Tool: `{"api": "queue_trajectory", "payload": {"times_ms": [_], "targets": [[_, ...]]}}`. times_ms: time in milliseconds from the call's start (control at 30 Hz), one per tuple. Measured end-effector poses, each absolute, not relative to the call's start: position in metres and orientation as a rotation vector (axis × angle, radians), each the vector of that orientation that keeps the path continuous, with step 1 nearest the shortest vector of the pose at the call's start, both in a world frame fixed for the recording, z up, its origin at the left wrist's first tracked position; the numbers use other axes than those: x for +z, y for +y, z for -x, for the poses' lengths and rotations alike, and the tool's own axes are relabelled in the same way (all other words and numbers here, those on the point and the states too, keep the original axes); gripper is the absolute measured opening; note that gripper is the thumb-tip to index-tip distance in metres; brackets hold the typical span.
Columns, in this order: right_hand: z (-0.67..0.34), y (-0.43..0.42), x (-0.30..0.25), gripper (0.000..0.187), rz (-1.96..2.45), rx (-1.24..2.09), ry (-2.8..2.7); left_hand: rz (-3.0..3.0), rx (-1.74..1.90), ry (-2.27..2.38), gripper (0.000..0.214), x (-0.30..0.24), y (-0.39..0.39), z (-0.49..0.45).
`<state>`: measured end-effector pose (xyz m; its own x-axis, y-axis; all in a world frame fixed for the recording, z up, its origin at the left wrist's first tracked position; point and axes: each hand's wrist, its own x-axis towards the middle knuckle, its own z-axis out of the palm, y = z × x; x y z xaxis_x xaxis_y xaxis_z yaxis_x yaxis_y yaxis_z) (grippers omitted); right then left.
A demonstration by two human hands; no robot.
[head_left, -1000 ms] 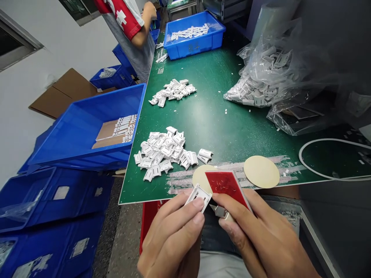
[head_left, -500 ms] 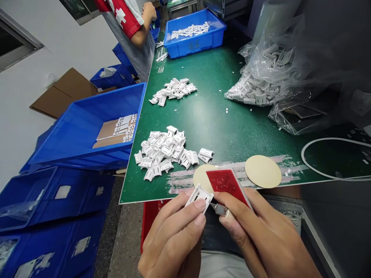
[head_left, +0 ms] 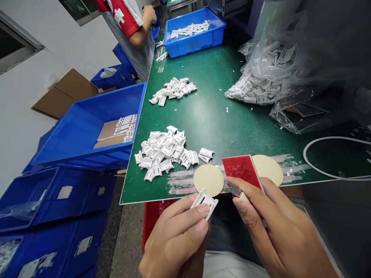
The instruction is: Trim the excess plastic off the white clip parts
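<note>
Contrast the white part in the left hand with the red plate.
The white part is slotted; the red plate shows no slots. The white part looks smaller than the red plate. The red plate is flecked with pale marks; the white part shows none. Both have straight edges.

Wall (head_left: pixel 20 100): white, running along the left side. Left window (head_left: pixel 14 42) has dark glass in a pale frame; upper window (head_left: pixel 77 11), also dark, is cut by the top edge of view. Floor (head_left: pixel 124 227): grey, speckled, a strip between counter (head_left: pixel 211 112) and stacked blue bins (head_left: pixel 58 216). Brown cardboard (head_left: pixel 68 87) slants near the wall. Counter top green (pale streaks near its front edge). Metal rack (head_left: pixel 237 11) beyond its far end. Light: soft glare mid-counter; right side in deep shadow.
</note>
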<state>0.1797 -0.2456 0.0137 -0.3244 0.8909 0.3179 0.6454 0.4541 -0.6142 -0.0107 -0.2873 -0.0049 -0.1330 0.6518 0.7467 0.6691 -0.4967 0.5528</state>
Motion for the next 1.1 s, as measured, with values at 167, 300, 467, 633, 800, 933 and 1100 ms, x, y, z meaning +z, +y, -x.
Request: {"api": "queue_trajectory", "payload": {"times_ms": [167,300,467,633,800,933,1100], "targets": [[-0.18,-0.246,0.015,0.022,1.287,0.62,-1.978,1.903,-1.731,-1.707,0.032,0.002,-0.279,0.007],[-0.182,-0.244,0.019,0.019,1.229,0.744,-1.91,1.966,-1.745,-1.657,0.031,0.006,-0.276,0.005],[-0.179,-0.243,0.019,0.019,1.179,0.945,-1.697,2.006,-1.854,-1.606,0.028,0.005,-0.272,0.0],[-0.173,-0.239,0.022,0.018,0.987,0.949,-1.649,2.055,-1.86,-1.544,0.022,0.007,-0.267,-0.003],[-0.179,-0.235,0.023,0.018,1.188,0.851,-1.532,2.032,-2.246,-1.638,0.022,0.008,-0.265,0.002],[-0.184,-0.235,0.019,0.01,1.294,0.908,-1.641,1.915,-2.665,-1.874,0.019,0.001,-0.265,0.008],[-0.187,-0.232,0.026,0.026,1.203,1.128,-1.921,1.865,-2.802,-1.862,0.02,-0.004,-0.265,0.009]]}}
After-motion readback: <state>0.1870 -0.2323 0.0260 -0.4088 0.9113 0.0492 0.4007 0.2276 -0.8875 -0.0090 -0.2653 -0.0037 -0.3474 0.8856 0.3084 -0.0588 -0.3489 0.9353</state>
